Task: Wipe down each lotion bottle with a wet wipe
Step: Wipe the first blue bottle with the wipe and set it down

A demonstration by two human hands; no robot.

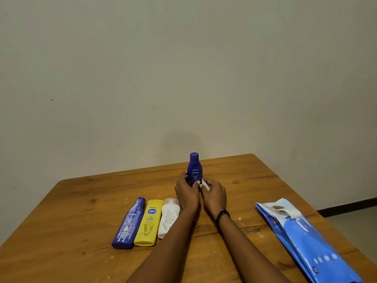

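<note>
On the wooden surface (77,203), far left: a large blue lotion bottle (129,223) lies flat with its cap end pointing away from the person and its NIVEA label facing up.
Yellow bottle (148,222): lies flat just right of the large blue one, parallel to it, side against side or very nearly so, with the Vaseline label facing up.
White bottle (169,218): lies flat next in the row, just beside the yellow one, its pale cap at the far end. The left forearm crosses in front of its right edge and hides part of it.
Left hand (186,192): its fingers (182,177) curl round the lower body of the small blue bottle (195,170) from the left, with the thumb laid across the front.
Small blue bottle: stands upright between the two hands, beyond the row of three, cap on top and NIVEA label toward the person. The hands cover its base, so I cannot tell whether it rests on the surface.
Wet wipe (205,184): white and bunched, pressed against the lower right side of the small blue bottle.
Right hand (214,194): its fingers (210,181) curl over the wet wipe and hold it to the bottle.
Wristband (222,214): a dark band sits on the right wrist.
Wipes pack (306,240): blue and white, it lies flat near the right edge of the surface, well apart from the bottles.
Wall (183,68): plain and pale, it rises behind the far edge of the surface.
</note>
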